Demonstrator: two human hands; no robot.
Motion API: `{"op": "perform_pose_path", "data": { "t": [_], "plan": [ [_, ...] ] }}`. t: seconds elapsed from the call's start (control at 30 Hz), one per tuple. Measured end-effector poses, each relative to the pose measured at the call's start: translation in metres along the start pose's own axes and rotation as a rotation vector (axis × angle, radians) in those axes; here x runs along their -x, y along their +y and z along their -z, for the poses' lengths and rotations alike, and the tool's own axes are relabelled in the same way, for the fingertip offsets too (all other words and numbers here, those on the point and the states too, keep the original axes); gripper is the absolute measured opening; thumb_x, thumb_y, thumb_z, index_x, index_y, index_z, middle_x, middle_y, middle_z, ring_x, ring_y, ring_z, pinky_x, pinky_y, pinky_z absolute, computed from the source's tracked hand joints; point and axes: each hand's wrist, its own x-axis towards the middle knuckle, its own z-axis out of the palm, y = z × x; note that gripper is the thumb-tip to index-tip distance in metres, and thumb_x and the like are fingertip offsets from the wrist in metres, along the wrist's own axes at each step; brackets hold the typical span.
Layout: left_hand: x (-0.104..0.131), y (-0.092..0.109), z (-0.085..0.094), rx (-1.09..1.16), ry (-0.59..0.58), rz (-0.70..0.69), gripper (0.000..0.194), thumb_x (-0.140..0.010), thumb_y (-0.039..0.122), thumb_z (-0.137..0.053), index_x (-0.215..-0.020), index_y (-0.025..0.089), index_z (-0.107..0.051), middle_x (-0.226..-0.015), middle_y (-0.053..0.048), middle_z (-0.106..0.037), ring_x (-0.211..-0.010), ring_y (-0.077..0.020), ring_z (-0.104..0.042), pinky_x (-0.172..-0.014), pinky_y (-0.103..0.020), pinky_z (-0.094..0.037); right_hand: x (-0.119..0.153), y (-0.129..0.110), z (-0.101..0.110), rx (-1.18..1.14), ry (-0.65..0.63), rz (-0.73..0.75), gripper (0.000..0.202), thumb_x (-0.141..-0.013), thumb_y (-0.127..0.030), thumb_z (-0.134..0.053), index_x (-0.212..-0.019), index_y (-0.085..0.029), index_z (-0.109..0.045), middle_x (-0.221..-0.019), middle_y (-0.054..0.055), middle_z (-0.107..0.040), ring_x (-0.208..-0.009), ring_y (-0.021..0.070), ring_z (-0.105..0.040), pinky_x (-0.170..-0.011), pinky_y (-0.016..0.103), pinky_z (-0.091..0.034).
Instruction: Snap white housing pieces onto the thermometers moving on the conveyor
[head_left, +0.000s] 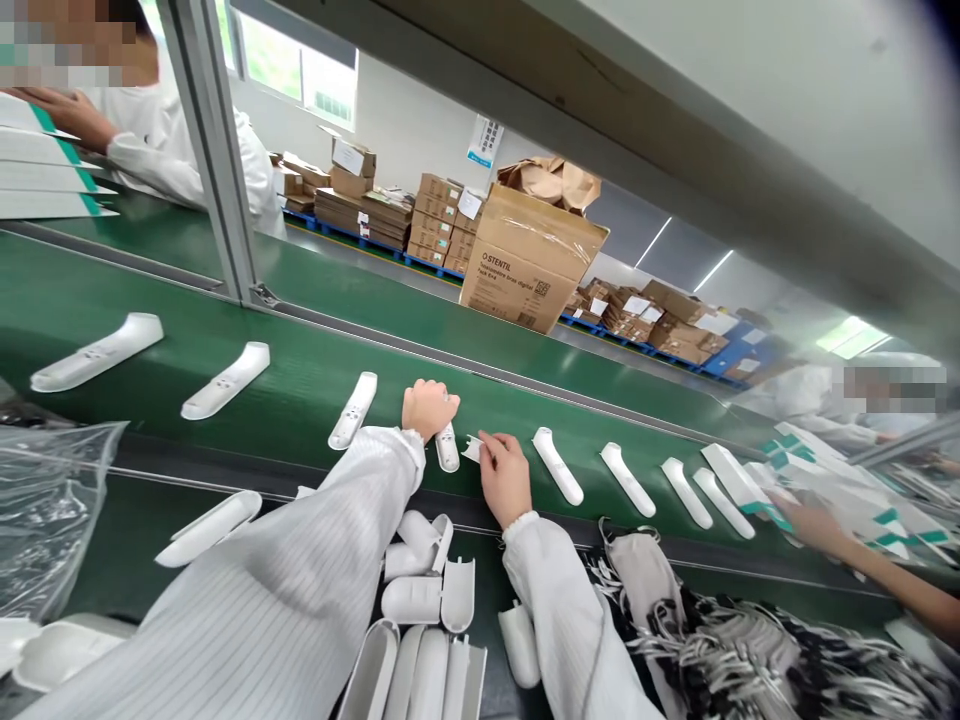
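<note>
My left hand is closed over the upper end of a white elongated plastic device lying on the green belt. Its lower end points toward me. Just to the right, my right hand pinches a small white plastic cover between thumb and fingers, a little apart from the device. Another white device lies left of my left hand, and one more is right of my right hand. Below my wrists sits a pile of white plastic covers.
More white devices lie spaced along the green belt. A metal post rises at left. Clear plastic bag lies left, bundled grey-and-black straps right. A co-worker's hand touches white-and-green boxes. Another person sits across the belt.
</note>
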Motion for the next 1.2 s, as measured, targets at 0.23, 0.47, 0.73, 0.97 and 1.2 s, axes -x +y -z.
{"op": "perform_pose_path", "data": {
  "t": [0.23, 0.47, 0.73, 0.97, 1.2],
  "plan": [
    [0.004, 0.018, -0.009, 0.01, 0.006, -0.029, 0.027, -0.086, 0.031, -0.047, -0.084, 0.019, -0.07, -0.098, -0.012, -0.069, -0.103, -0.0303, -0.054, -0.087, -0.045, -0.041, 0.022, 0.0, 0.005, 0.026, -0.241, 0.293, 0.037, -0.094, -0.026, -0.054, -0.128, -0.018, -0.066, -0.131, 0.012, -0.064, -0.12, 0.0232, -0.061, -0.107, 0.036, -0.048],
    [0.006, 0.033, -0.02, -0.013, -0.014, -0.029, 0.03, -0.084, 0.031, -0.047, -0.091, 0.014, -0.071, -0.102, -0.015, -0.068, -0.105, -0.032, -0.054, -0.088, -0.046, -0.041, 0.013, 0.014, 0.013, 0.109, -0.364, 0.157, 0.04, -0.089, -0.023, -0.065, -0.128, -0.026, -0.065, -0.134, 0.006, -0.062, -0.124, 0.024, -0.059, -0.11, 0.04, -0.044],
    [-0.004, 0.028, 0.01, -0.102, -0.212, -0.333, 0.037, -0.091, 0.041, -0.043, -0.092, 0.017, -0.07, -0.102, -0.012, -0.07, -0.106, -0.0298, -0.057, -0.088, -0.042, -0.045, 0.013, 0.006, 0.015, 0.299, -0.208, 0.07, 0.038, -0.093, -0.031, -0.062, -0.131, -0.029, -0.062, -0.13, 0.006, -0.065, -0.127, 0.0291, -0.055, -0.101, 0.044, -0.043],
    [-0.02, -0.048, 0.071, -0.104, -0.048, -0.302, 0.039, -0.093, 0.048, -0.04, -0.097, 0.021, -0.068, -0.111, -0.008, -0.068, -0.111, -0.0268, -0.056, -0.091, -0.037, -0.043, 0.078, -0.036, 0.065, 0.18, -0.263, 0.054, 0.04, -0.097, -0.037, -0.049, -0.062, -0.02, -0.059, -0.058, -0.002, -0.059, -0.058, 0.0121, -0.054, -0.063, 0.026, -0.033],
    [-0.002, -0.068, 0.048, -0.137, -0.123, -0.3, 0.037, -0.091, 0.05, -0.043, -0.099, 0.021, -0.065, -0.114, -0.009, -0.065, -0.109, -0.0263, -0.054, -0.094, -0.039, -0.038, 0.088, -0.045, 0.06, 0.04, -0.37, -0.097, 0.013, -0.08, -0.019, -0.054, -0.067, -0.021, -0.054, -0.058, -0.005, -0.055, -0.057, 0.0129, -0.052, -0.058, 0.023, -0.032]
  ]
}}
